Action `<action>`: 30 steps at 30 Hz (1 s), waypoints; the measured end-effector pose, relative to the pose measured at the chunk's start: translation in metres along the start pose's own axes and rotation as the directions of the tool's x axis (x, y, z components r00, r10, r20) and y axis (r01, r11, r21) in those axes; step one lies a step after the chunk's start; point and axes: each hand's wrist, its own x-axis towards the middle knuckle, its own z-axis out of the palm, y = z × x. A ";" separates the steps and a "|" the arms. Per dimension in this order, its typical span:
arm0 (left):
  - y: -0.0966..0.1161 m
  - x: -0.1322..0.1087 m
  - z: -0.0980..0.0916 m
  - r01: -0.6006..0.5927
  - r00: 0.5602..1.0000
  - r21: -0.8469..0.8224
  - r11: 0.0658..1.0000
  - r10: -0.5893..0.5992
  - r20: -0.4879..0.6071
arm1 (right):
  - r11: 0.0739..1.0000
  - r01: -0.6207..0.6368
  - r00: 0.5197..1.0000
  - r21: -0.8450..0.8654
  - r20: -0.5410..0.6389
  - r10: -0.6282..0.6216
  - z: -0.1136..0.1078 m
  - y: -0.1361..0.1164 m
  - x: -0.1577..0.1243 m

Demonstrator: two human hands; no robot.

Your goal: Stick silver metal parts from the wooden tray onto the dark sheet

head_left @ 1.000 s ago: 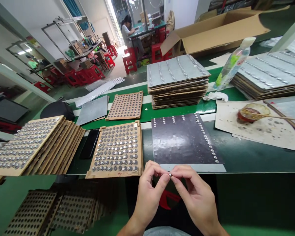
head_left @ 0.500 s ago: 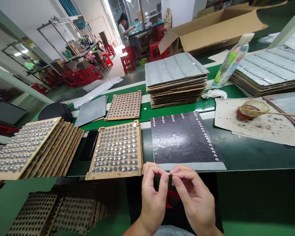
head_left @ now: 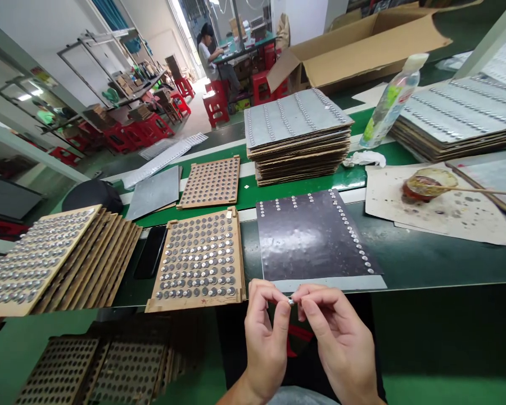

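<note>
Metal piece (head_left: 291, 302) pinched in our left hand (head_left: 266, 334), just off the near edge of the table (head_left: 430, 259), we seem mid-handling, our right hand's (head_left: 341, 340) grip unclear; any next move calls for delicacy.

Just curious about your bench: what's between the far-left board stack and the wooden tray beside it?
A black phone lies there in the head view.

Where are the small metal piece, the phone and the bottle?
Small metal piece (head_left: 290, 302), head view: its shiny visible part.
Phone (head_left: 150, 253), head view: its black face.
Bottle (head_left: 391, 103), head view: its middle.
</note>
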 end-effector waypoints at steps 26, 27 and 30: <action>0.005 0.002 0.002 0.087 0.995 0.048 0.995 -0.084 -0.059 | 0.960 0.185 0.983 -0.209 0.047 -0.180 0.001 0.006 0.002; 0.006 0.002 0.002 0.097 0.994 0.039 0.995 -0.095 -0.060 | 0.963 0.182 0.983 -0.201 0.049 -0.175 0.002 0.006 0.002; 0.009 0.004 0.002 0.123 0.991 0.003 0.992 -0.123 -0.056 | 0.969 0.182 0.983 -0.168 0.054 -0.175 0.004 0.006 0.003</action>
